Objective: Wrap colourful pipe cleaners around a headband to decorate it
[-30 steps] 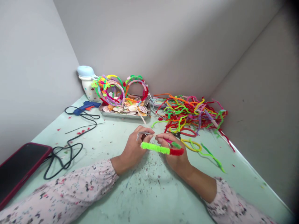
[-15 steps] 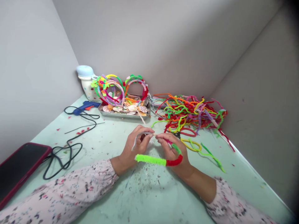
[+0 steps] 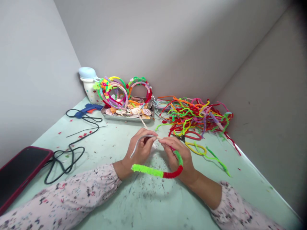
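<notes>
Left hand (image 3: pixel 140 148) and right hand (image 3: pixel 178 158) pinching one pipe-cleaner-wrapped band (image 3: pixel 146 170) (lime and red)

1. The left hand (image 3: pixel 140 148) holds the pale bare end of a curved band (image 3: pixel 147 170) wrapped in lime and red pipe cleaner.
2. The right hand (image 3: pixel 178 158) pinches the band just beside the left hand.
3. Beyond lie a metal tray of shells (image 3: pixel 115 117), tangled pipe cleaners (image 3: pixel 196 116) and a blue glue gun (image 3: pixel 87 110).
</notes>
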Demonstrator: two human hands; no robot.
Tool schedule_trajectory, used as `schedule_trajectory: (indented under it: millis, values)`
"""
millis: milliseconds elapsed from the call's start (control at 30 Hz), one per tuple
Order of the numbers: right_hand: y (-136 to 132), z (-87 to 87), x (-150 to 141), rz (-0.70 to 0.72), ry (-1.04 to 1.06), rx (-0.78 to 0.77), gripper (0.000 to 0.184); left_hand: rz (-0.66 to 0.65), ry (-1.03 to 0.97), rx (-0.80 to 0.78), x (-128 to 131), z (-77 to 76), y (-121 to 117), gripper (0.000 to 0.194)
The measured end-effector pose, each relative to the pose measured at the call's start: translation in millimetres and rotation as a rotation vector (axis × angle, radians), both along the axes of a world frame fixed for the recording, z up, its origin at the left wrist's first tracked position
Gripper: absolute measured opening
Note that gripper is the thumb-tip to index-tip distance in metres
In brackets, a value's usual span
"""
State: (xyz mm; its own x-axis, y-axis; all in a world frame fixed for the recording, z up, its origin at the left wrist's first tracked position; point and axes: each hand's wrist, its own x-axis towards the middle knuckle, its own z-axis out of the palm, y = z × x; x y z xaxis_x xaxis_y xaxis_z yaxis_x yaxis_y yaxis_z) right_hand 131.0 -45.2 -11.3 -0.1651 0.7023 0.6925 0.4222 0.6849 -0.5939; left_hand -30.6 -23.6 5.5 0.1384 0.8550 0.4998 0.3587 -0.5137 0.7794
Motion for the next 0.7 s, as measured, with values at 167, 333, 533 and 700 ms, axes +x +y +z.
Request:
schedule_trajectory:
  millis: [167, 333, 533, 700]
  values:
    - [1.1, 0.7, -0.7, -0.022, -0.015, 0.019, 0.028, -0.023, -0.054, -0.035, -0.5, -5.8, 0.4, 0.014]
    - [0.9, 0.8, -0.7, -0.025, -0.026, 0.041, 0.029, -0.010, -0.017, 0.000, -0.3, -0.8, -0.4, 0.012]
    - [-1.0, -0.2, 0.8, -0.012, -0.032, 0.044, 0.029, 0.013, 0.056, 0.055, -1.1, 3.3, -1.2, 0.010]
    - [-1.0, 0.4, 1.0, -0.010, -0.041, 0.045, 0.029, 0.027, 0.065, 0.059, -0.2, 4.0, -1.4, 0.011]
